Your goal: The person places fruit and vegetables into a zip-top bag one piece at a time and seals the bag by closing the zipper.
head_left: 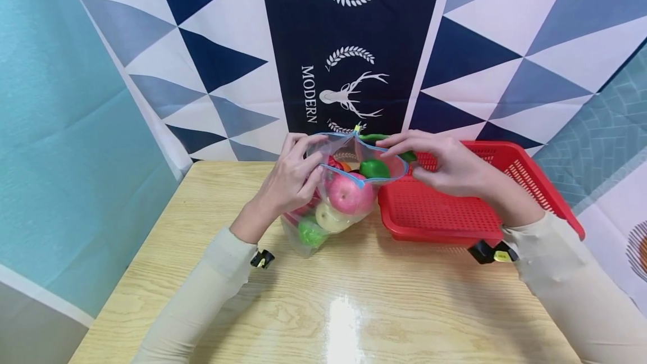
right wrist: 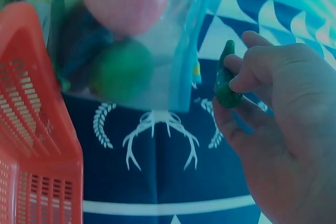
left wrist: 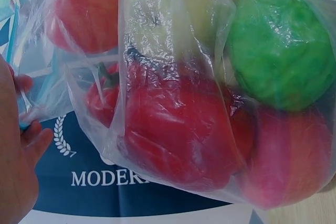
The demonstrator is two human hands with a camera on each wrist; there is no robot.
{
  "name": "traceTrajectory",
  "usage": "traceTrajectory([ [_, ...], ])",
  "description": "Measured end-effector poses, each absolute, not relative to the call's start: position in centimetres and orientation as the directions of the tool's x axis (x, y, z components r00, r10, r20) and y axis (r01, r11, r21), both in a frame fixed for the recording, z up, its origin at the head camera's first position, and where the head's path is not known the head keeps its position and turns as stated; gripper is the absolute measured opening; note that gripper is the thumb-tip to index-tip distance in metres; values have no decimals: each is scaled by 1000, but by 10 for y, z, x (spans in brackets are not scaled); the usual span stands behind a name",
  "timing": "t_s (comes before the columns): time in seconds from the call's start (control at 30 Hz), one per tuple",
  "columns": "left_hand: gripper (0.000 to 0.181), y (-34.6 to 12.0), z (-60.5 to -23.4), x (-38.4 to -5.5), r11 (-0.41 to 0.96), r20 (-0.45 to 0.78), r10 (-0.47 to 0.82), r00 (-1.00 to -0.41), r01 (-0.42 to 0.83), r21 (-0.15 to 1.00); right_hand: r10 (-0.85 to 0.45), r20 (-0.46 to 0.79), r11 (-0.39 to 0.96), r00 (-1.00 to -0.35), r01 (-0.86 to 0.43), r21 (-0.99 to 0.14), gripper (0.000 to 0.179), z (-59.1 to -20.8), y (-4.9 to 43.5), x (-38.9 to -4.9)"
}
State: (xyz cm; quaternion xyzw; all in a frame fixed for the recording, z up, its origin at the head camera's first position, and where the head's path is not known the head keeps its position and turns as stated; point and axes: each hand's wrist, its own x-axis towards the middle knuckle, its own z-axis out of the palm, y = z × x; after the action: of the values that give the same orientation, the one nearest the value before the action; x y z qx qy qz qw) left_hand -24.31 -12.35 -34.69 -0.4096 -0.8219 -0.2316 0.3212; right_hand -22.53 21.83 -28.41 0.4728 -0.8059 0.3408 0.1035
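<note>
A clear zip bag (head_left: 303, 218) with a blue-edged mouth is full of fruit and vegetables, its mouth spread apart. My left hand (head_left: 295, 176) pinches the mouth's left edge. Through the plastic show a pink apple (head_left: 349, 194), a pale yellow fruit (head_left: 331, 218), a bumpy green fruit (head_left: 311, 232) and a smooth green one (head_left: 375, 169). Red peppers (left wrist: 173, 135) fill the bag's side in the left wrist view. Over the right side of the mouth, my right hand (head_left: 440, 164) holds a slim green chili pepper (right wrist: 228, 80) between thumb and fingers.
A red perforated basket (head_left: 434, 206) stands right of the bag, under my right forearm. Both rest on a wooden table (head_left: 283, 296). Behind rises a patterned cloth (head_left: 227, 60) with triangles and a deer print. A teal panel borders the left side.
</note>
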Motion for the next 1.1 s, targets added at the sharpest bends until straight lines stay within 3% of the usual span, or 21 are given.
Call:
traceTrajectory([
  [0.47,24,-125,-349,-244,561,720,523,-456,820,112,-761,398,331,-512,-834,-441,66,-290,188,-232],
  [0.8,25,-125,-349,-243,565,715,525,-461,817,112,-760,417,319,-498,-845,-429,66,-295,186,-233],
  [1.1,25,-125,-350,-243,558,724,524,-449,823,106,-694,438,355,-572,-800,-484,55,-292,212,-228],
])
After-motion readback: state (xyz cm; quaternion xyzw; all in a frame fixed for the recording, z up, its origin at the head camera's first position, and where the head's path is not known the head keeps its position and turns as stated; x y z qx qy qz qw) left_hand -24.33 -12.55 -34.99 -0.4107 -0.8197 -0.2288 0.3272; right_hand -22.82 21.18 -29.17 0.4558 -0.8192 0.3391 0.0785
